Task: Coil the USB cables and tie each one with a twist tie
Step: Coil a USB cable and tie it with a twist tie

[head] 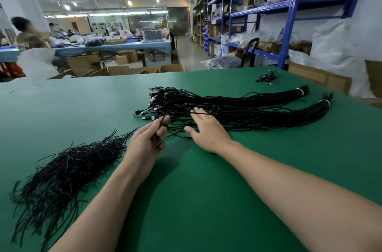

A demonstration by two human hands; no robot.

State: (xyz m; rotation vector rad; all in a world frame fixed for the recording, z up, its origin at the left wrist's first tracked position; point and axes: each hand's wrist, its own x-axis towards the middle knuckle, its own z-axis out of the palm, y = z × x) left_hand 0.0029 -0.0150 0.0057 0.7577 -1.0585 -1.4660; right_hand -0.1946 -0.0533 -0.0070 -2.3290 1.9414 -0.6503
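At table centre, left hand (149, 140) is curled round one thin black USB cable (175, 134), pinching a loop of it between thumb and fingers. Right hand (207, 129) is spread flat, palm down, fingers straight, resting on the near edge of the loose heap of black USB cables (227, 107). One strand crosses its fingertips, but no grip on it shows.

The held cable runs right from the left hand, under the right hand, into the heap. The heap lies just beyond both hands on the green table mat (206, 189). Its metal plug ends fan out to the left, and its far ends are gathered by white bands (300, 91) at the right. A pile of short black twist ties (68, 166) sits near the left forearm, apart from the cables. A small clump of black cables (268, 77) lies at the far edge of the mat; cannot tell if those are coiled.

Step, as judged: pulling a single cable free of the heap, with coiling barely begun and no tie in hand. Next move likely calls for the right hand to hold the heap down or feed the strand while the left draws it clear. Then loops get wound into the left hand, and a tie is fetched from the pile at left. Snagging on neighbouring strands looks like the main risk.
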